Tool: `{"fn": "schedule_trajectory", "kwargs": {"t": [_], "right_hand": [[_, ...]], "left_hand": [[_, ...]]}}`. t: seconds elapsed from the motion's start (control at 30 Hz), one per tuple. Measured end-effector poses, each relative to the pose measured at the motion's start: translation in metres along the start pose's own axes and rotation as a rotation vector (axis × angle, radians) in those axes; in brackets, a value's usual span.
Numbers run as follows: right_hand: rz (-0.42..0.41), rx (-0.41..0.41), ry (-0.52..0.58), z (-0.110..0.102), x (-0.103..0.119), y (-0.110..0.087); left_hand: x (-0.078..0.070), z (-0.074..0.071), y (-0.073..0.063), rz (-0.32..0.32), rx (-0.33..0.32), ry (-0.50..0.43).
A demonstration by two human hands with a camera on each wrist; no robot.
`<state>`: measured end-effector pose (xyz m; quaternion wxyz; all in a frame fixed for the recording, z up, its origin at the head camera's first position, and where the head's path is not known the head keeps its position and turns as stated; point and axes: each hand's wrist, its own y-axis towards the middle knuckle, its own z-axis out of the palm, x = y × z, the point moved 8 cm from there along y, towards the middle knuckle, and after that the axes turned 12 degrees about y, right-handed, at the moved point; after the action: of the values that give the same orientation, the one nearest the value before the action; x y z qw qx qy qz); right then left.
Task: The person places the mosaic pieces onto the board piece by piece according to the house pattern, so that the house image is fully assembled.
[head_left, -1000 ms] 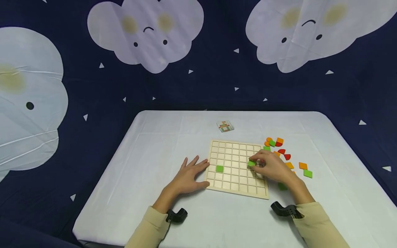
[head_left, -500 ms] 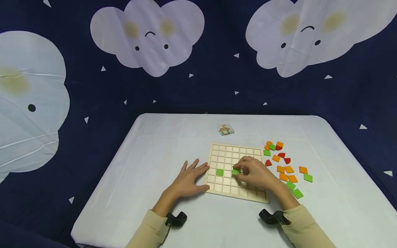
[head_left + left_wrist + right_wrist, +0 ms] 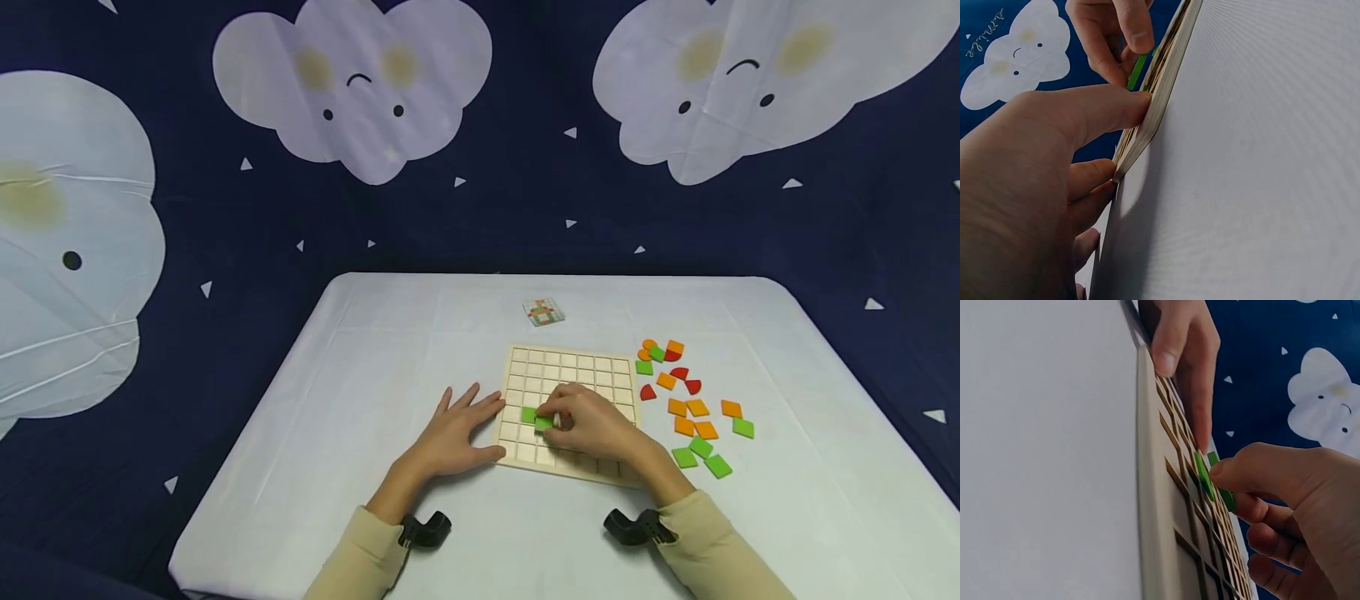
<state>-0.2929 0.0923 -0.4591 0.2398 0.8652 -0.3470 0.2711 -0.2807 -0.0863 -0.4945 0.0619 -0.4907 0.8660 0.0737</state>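
My right hand (image 3: 588, 421) pinches a green square tile (image 3: 543, 425) between thumb and fingers, close over the wooden grid board (image 3: 573, 479). Just left of it, another green square tile (image 3: 528, 414) lies in a cell of the board, and the two nearly meet in the head view. My left hand (image 3: 456, 433) rests at the board's left side with its fingers spread. In the left wrist view, the thumb (image 3: 1116, 107) of that hand touches the board's edge.
Several orange squares (image 3: 706, 431), green squares (image 3: 717, 466) and red quarter-round pieces (image 3: 648, 392) lie scattered right of the board. Orange round pieces (image 3: 649, 344) are at the back of them. A small patterned card (image 3: 543, 312) lies beyond the board on the white table (image 3: 375, 350).
My right hand has moved left across the board with the green tile, from its right side to beside the other green tile. My left hand has stayed in place.
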Motion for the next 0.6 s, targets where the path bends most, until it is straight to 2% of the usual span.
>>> {"fn": "schedule_trajectory", "kwargs": {"t": [0.33, 0.6], "right_hand": [[-0.027, 0.019, 0.013, 0.017, 0.006, 0.008], [-0.006, 0.033, 0.024, 0.023, 0.004, 0.01]], "left_hand": [[0.0, -0.002, 0.0, 0.021, -0.006, 0.003], [0.0, -0.002, 0.0, 0.018, -0.003, 0.002]]}}
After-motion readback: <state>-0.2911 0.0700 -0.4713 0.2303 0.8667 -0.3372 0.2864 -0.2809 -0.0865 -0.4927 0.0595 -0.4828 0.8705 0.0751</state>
